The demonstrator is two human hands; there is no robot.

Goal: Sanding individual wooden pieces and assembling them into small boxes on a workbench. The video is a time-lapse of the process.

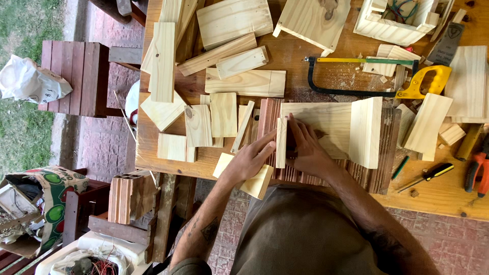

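Your left hand point(249, 162) rests at the near edge of the workbench point(438, 196), its fingers stretched flat toward a narrow pine strip point(280, 142) that stands on edge; the fingertips touch the strip's left face, and nothing is clasped in the palm. Under the heel of that hand a small pale wooden block point(257, 184) juts out past the near edge. Your right hand point(305, 150) lies just beside the left, fingers spread and pressed down on a wide pine board point(326, 127), with the forefinger pointing toward the far edge; it holds nothing closed in its grip, only pressing flat. The strip sits between your two hands, against the left end of the board. Both board and strip lie on a dark ribbed wooden slab point(377, 173) at the near edge, near the middle. An upright pine panel point(365, 132) stands on the board's right end. Toward the far edge, beyond your right hand, lies a hacksaw point(372, 76) with a yellow handle. To the left, loose pine offcuts point(204, 122) are scattered across the bench's left half. At the right near corner you have a screwdriver point(428, 175) with a black and yellow handle and red-handled pliers point(479, 170). At the far edge sits a small open wooden box point(387, 30)
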